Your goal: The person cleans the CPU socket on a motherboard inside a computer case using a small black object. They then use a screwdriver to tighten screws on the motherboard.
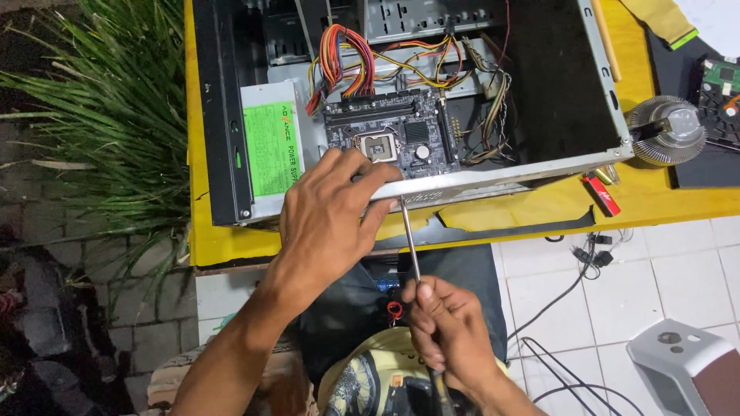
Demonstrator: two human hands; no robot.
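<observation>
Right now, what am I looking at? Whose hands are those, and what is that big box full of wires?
You are seeing through a camera worn on a person's head, looking down at their own two hands. The big box is an open computer case lying on a yellow table. Inside is a dark circuit board, a bundle of coloured wires and a grey power box with a green label. The left hand grips the case's near metal edge. The right hand holds a long screwdriver, its tip pointing up at that edge. On the table to the right lie a round metal cooling fan and a small red object. Green plants grow on the left.
</observation>
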